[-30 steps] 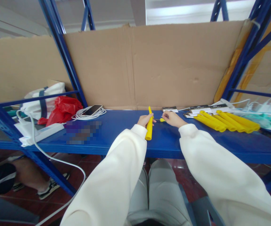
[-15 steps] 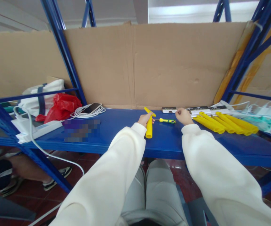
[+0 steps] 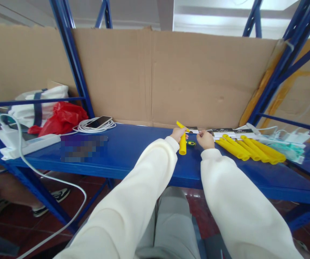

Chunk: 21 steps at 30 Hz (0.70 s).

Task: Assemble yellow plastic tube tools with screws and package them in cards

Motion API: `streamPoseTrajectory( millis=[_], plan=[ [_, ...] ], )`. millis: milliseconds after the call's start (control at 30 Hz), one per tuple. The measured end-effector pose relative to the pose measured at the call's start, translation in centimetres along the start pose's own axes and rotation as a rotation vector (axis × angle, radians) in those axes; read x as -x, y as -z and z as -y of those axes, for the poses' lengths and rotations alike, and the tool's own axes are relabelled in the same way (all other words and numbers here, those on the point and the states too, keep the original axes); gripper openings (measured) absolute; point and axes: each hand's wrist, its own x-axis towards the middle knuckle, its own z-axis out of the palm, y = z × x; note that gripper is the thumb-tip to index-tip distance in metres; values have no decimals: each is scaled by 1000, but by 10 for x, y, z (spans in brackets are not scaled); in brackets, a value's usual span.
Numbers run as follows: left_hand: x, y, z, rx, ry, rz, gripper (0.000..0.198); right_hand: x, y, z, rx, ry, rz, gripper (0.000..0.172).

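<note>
My left hand (image 3: 177, 134) is closed around a yellow T-shaped tool (image 3: 182, 145), its thick handle pointing down and its crosspiece sticking out above my fingers. Just right of that handle lies a screwdriver (image 3: 191, 143) with a yellow and dark green grip; its shaft is hidden behind the tool and my hand. My right hand (image 3: 205, 139) is closed, fingertips pinched together, a short gap to the right of the tool. Anything between those fingertips is too small to make out. Beyond it are small black-and-white packets (image 3: 222, 131) along the back of the shelf.
Several yellow handles (image 3: 252, 148) lie in a row on the blue shelf (image 3: 133, 151), at the right. A power strip (image 3: 33, 145), red bag (image 3: 65, 117), coiled white cable (image 3: 83, 127) and phone (image 3: 99, 122) lie left. Cardboard (image 3: 117, 79) closes the back. Another person's leg shows below left.
My left hand has moved right with the yellow T-shaped tool, now covering much of the screwdriver. My right hand is closer to it. The view has shifted slightly.
</note>
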Motion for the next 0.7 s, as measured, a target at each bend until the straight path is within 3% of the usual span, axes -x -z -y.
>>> streamPoseTrajectory(
  millis=[267,700],
  plan=[
    [-10,-23,8,-32,22,5,22,0,-1,0,-12,-10,-42,20],
    [-15,-6,2,32,136,34,35,-12,-15,-17,-81,19,-89,17]
  ],
)
